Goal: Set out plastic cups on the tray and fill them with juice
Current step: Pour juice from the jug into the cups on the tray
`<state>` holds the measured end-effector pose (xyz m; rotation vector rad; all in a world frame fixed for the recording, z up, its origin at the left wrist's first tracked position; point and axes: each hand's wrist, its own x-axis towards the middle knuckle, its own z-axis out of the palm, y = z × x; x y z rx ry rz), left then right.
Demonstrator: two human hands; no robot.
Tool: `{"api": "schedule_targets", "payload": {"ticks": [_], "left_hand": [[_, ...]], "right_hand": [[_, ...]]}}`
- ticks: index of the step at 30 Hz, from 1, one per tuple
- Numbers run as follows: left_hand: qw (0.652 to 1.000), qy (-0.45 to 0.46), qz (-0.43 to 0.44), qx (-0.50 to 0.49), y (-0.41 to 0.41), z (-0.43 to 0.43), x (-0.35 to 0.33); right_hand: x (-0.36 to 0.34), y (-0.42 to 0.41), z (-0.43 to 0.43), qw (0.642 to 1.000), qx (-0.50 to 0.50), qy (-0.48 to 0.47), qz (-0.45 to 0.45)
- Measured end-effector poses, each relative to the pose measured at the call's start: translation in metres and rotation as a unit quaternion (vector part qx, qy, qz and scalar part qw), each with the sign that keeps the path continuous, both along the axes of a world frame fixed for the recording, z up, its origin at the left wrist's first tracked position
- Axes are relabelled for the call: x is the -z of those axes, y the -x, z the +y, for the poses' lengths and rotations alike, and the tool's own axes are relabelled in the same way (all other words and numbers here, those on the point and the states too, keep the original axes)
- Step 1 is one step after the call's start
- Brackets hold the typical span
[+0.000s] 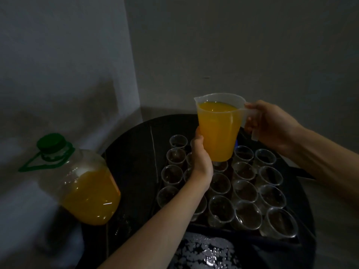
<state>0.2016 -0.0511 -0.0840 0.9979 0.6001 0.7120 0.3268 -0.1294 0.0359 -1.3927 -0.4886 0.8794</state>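
Dim grey walls (233, 45) meet behind a dark round surface (134, 152) carrying a black tray (223, 229) packed with rows of clear plastic cups (246, 214), none visibly filled. Above the tray's far rows a translucent measuring jug (217, 131), nearly full of orange juice, is held upright. The right hand (272, 123) has its fingers (252, 121) wrapped round the handle, while the left hand (202, 158) clasps the lower wall, probably steadying the heavy load before pouring. A large juice bottle (85, 187), green cap on, stands at the surface's left edge, apart from the tray.
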Motion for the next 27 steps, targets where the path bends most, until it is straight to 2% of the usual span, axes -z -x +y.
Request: {"api": "schedule_targets", "payload": {"ticks": [27], "left_hand": [[1.000,0.019,0.003,-0.019,-0.019,0.024,0.025]], "right_hand": [[0.004,-0.001,0.033,0.992,-0.034,0.091,-0.078]]}}
